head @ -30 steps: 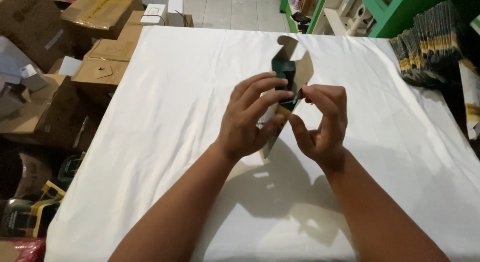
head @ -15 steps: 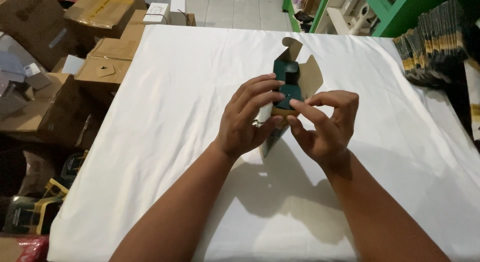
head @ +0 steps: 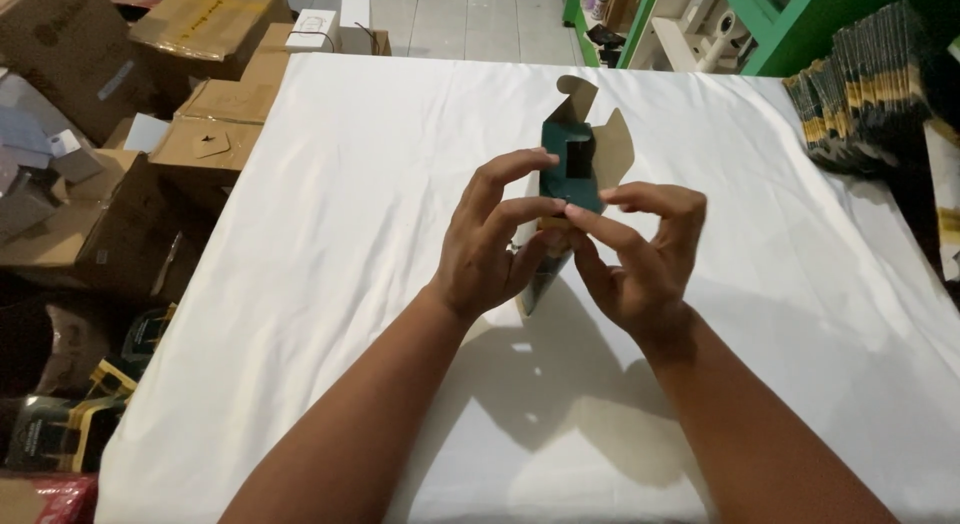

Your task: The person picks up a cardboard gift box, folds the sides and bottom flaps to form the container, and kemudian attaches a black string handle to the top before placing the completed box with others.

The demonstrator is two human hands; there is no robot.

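Both hands grip a small dark-green carton above the white cloth-covered table.

The left hand pinches its side; the right hand curls fingers onto it. Brown inner flaps stand open; apparently thin, matte cardboard.

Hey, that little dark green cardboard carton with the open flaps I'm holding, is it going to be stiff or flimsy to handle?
The dark green cardboard carton is probably flimsy: its thin flaps stand open. It likely weighs little, since fingertips of the left hand and right hand alone hold it up. Set upright on the white cloth, it might tip, being tall and narrow.
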